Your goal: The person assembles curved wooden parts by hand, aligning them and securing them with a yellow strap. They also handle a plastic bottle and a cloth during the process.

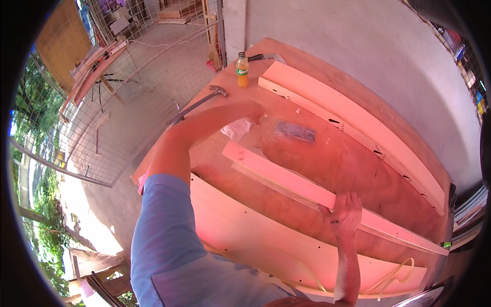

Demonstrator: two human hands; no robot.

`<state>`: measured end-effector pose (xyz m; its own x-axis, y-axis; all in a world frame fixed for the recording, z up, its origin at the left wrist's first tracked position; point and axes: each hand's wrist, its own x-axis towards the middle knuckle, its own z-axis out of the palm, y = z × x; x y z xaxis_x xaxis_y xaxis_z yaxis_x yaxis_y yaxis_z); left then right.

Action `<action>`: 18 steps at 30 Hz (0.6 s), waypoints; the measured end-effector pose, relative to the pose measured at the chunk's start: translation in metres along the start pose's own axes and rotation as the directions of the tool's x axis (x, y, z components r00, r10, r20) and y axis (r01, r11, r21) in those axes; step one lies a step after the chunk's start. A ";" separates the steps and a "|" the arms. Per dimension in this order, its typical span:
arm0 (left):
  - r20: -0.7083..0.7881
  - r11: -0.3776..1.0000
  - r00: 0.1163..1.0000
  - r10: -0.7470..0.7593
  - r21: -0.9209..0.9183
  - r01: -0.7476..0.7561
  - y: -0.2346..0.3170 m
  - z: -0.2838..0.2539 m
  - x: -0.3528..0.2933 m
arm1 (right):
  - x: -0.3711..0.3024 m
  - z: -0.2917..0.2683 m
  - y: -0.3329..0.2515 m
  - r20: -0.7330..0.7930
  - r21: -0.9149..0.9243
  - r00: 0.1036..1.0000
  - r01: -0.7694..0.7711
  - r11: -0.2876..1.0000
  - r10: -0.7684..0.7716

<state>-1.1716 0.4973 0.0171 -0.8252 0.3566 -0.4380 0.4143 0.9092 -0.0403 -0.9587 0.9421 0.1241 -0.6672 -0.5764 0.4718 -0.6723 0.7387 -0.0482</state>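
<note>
My right hand (pixel 346 214) is closed over a long narrow wooden board (pixel 286 175), thumb on the near side and fingers over the far edge. The board lies slantwise across the middle of a reddish wooden table (pixel 225 94). Stretched out over the table's far left part, my left hand (pixel 254 110) looks smeared, and its fingers are hard to make out. Just below it lies a crumpled white cloth or paper (pixel 237 130). To its right sits a worn, greyish-purple rectangular block (pixel 295 131).
A hammer (pixel 204 101) lies along the left edge, near a plastic bottle (pixel 242 70) of orange liquid. Behind it is another tool with a black handle (pixel 259 57). A long assembled board piece (pixel 353 130) lies at the far side; a wide panel (pixel 255 215) with several holes lies nearest me.
</note>
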 end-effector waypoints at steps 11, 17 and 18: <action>-0.229 0.798 0.800 -0.554 -0.420 0.432 -0.008 0.077 -0.071 | -0.011 -0.004 -0.013 0.045 -0.039 0.998 -0.039 0.998 0.041; -0.377 0.804 0.791 -0.482 -0.548 0.229 -0.015 0.131 -0.089 | -0.014 -0.004 -0.015 0.031 -0.054 1.000 -0.003 0.999 0.004; -0.432 0.808 0.792 -0.431 -0.575 0.126 -0.015 0.134 -0.085 | -0.015 -0.003 -0.015 0.026 -0.057 1.000 0.003 0.998 -0.002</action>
<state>-1.0567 0.4244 -0.0652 -0.9982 -0.0167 0.0584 0.0099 0.9035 0.4284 -0.9371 0.9409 0.1207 -0.6742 -0.5864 0.4490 -0.6548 0.7558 0.0037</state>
